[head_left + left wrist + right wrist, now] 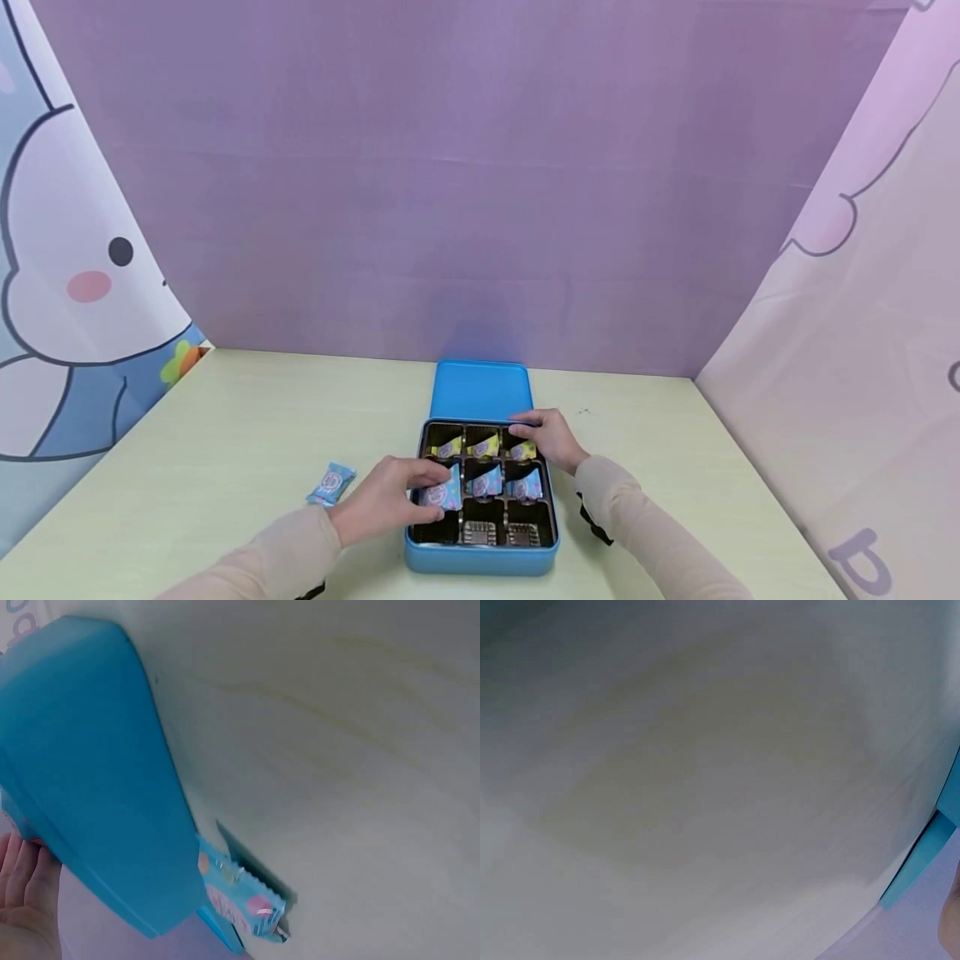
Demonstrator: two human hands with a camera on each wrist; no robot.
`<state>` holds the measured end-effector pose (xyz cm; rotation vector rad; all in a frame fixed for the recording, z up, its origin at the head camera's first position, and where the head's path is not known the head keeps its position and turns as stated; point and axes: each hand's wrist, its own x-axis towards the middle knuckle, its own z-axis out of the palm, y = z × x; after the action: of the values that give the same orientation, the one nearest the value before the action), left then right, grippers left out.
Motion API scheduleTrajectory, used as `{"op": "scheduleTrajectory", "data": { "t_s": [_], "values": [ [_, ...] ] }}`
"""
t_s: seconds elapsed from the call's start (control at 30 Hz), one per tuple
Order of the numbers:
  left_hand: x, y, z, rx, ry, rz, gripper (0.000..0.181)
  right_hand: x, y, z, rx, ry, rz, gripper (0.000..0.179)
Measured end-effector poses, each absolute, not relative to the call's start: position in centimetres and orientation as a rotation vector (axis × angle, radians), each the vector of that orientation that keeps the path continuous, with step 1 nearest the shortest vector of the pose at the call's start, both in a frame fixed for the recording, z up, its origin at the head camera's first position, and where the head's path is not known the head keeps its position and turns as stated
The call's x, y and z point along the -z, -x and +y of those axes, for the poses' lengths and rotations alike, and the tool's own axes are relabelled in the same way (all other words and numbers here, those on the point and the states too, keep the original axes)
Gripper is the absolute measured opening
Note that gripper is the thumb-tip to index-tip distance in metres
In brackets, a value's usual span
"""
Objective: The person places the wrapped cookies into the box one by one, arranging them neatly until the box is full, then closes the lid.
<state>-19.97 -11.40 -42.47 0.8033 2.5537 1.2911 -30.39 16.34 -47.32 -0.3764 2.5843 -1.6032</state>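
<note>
A blue box (482,560) with a dark divided tray stands on the table. Small yellow packets (483,447) lie in its back row, blue wrapped packets (485,481) in the middle row. The front-row compartments (480,533) at centre and right show ribbed bottoms. My left hand (390,498) pinches a blue wrapped packet (442,493) between thumb and fingers at the middle row's left compartment. At the back right corner, my right hand (553,440) grips the box's rim, thumb on the inner side. In the left wrist view, part of the left hand (28,900) shows beyond the box.
Another blue packet (331,483) lies on the table left of the box; the left wrist view shows a packet (238,891) beside the box wall. Behind the tray the blue lid (482,390) lies folded back. A purple backdrop (480,183) borders the table's far edge.
</note>
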Motion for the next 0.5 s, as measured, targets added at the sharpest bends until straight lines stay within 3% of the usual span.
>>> {"op": "scheduleTrajectory", "data": {
  "t_s": [0.5],
  "values": [
    [43.0,19.0,-11.2,-1.283,-0.845,2.526,0.041,46.0,29.5,16.0,1.621,0.335,2.559,0.026]
  ]
}}
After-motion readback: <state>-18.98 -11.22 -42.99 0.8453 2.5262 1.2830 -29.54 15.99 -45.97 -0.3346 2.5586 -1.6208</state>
